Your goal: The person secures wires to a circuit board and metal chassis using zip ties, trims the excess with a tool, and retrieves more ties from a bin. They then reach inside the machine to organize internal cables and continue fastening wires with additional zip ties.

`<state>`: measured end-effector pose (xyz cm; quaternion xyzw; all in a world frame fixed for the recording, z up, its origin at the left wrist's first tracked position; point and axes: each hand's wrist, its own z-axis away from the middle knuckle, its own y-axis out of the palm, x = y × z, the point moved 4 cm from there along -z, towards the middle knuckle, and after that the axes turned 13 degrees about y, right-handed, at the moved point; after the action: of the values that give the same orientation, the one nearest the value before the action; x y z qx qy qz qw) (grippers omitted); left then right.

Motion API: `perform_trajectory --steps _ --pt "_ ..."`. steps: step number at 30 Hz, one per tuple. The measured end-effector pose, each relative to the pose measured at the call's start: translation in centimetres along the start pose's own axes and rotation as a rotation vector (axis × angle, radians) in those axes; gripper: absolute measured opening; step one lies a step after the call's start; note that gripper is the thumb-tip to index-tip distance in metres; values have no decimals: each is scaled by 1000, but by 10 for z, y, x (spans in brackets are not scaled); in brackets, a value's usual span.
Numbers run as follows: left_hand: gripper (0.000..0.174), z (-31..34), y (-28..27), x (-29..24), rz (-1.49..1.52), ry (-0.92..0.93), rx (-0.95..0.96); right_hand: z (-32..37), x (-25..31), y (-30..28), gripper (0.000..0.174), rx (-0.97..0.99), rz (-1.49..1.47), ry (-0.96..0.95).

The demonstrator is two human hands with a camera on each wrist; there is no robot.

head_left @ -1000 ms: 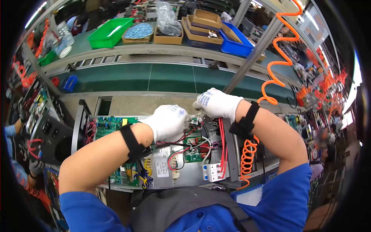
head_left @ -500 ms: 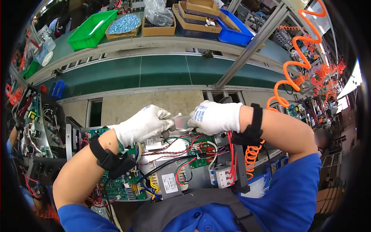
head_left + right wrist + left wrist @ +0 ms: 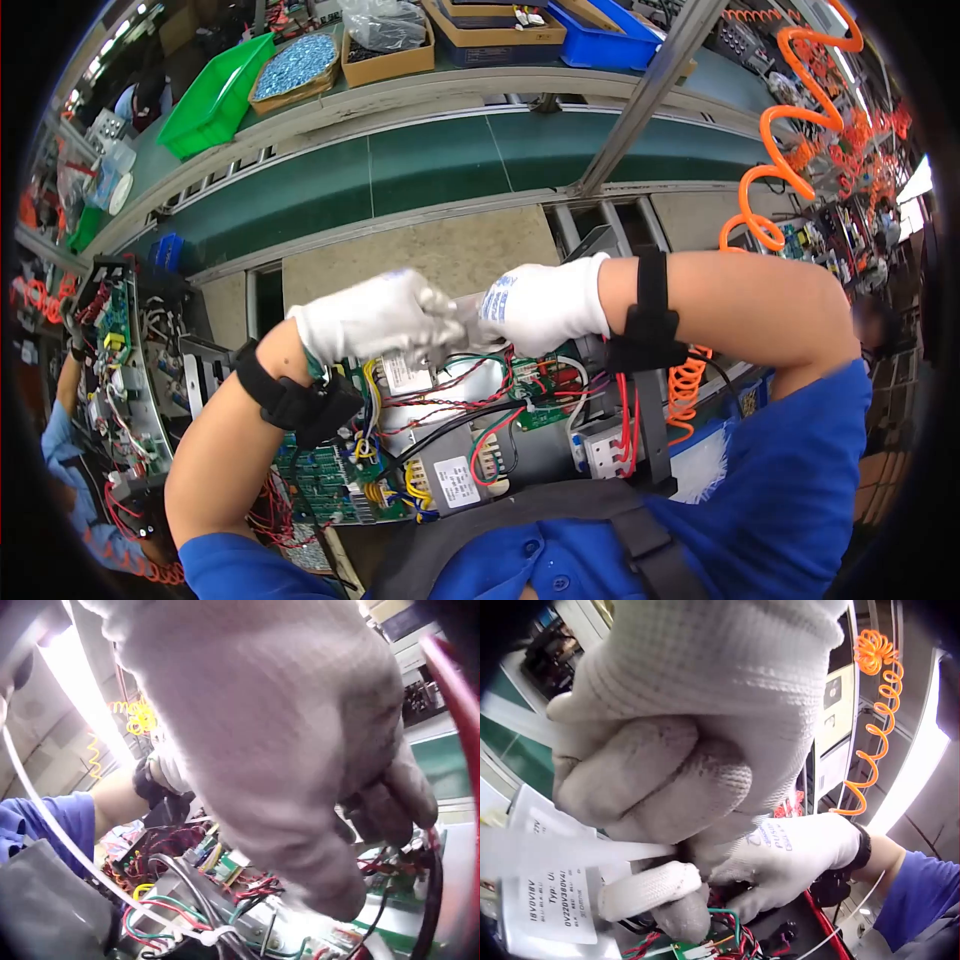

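Observation:
The gloved left hand [image 3: 385, 315] is over the upper part of an open electrical chassis, its fingers curled. In the left wrist view it pinches a thin white strip [image 3: 577, 849], close above coloured wires. Beside it, the gloved right hand [image 3: 545, 308] has bent fingers close to the left fingertips. The right wrist view shows its fingertips at a small bundle of red and black wires [image 3: 426, 859]; the exact contact is partly hidden. Below the hands are a labelled metal block [image 3: 456, 483], green circuit boards [image 3: 325, 480] and a white breaker [image 3: 605, 455] with red wires.
Beyond the chassis runs a green conveyor [image 3: 430, 165], with a metal post [image 3: 650, 100] rising from its near edge. A green bin [image 3: 215, 100] and cardboard boxes stand on the far shelf. An orange coiled hose [image 3: 775, 150] hangs at right. Another person's arm is at far left.
Both hands stay close together over the chassis and now sit nearer each other than half a second ago. The head view has shifted, so the chassis appears further right.

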<state>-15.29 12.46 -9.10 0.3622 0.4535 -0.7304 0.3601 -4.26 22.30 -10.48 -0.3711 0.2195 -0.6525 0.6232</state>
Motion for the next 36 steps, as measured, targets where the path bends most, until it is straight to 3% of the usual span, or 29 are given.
perform_trajectory --steps 2,4,7,8,10,11,13,14,16,17,18,20,22,24,25,26,28,30,32,34,36 --pt "19 -7 -17 13 -46 72 -192 -2 -3 2 28 53 -7 58" --pt "21 -15 -26 1 -144 21 -209 -1 -4 -1 23 45 8 124" --pt "22 -48 11 14 -503 104 133 6 -6 2 25 10 -52 172" --pt "23 -58 26 23 -506 -12 274 6 -8 3 25 -10 -121 208" --pt "27 -60 36 17 -278 166 230 8 -10 7 31 12 -87 270" --pt "27 -61 41 21 -276 166 239 10 -12 9 34 -19 -112 273" --pt "27 -61 45 22 282 468 125 12 -14 14 37 -99 -142 291" --pt "27 -61 44 29 283 467 132 16 -14 18 37 -99 -148 294" --pt "24 -55 44 33 343 295 267 30 -8 1 30 -382 -181 285" --pt "19 -53 45 34 290 204 259 33 -6 -2 35 -315 -114 304" --pt "19 -52 43 29 293 210 252 36 -3 -4 35 -311 -106 303" --pt "20 -53 42 21 380 251 285 39 -1 3 31 -107 -2 429" --pt "19 -63 52 37 242 240 334 37 -2 9 32 -61 41 451" --pt "17 -76 72 68 700 -44 307 36 4 16 33 0 26 371" --pt "15 -76 72 71 742 -106 348 35 7 19 32 -46 6 324" --pt "15 -76 73 72 737 -105 346 35 7 21 32 -50 8 326" --pt "13 -73 68 59 593 105 310 36 11 12 29 -47 -76 357" --pt "21 -70 59 51 411 161 308 29 6 19 28 -74 -66 352" --pt "15 -73 42 40 -321 404 311 30 5 22 24 -121 -20 290" --pt "21 -64 16 15 -193 199 353 35 1 21 22 -148 -18 248" --pt "22 -74 0 16 -156 246 339 38 -5 23 20 -175 -12 207"
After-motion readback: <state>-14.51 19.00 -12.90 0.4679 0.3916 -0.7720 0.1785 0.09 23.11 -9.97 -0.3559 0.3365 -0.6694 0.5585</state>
